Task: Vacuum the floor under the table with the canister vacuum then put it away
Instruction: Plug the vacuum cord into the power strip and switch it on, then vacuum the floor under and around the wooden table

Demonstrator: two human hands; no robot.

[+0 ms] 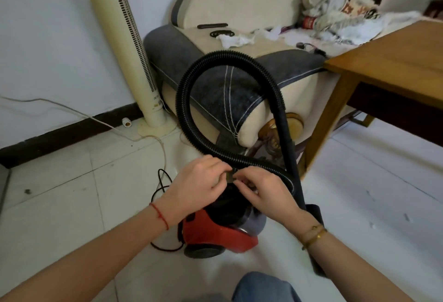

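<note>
Soft, even daylight, moderately bright, seemingly from the upper right where the clutter on the sofa (239, 45) washes out near white; no hard glare, only a faint sheen on the pale floor tiles (72, 182); shadows are diffuse, deepest under the wooden table (395, 57) and below the red vacuum body (215, 234). Strong wide-angle distortion: the tower fan (129, 45) leans and bows, the table edge curves, forearms stretch at the bottom corners; centre is reasonably sharp, slight motion softness on both hands, edges and the denim knee (263, 287) are smeared, overall compression softness.
</note>
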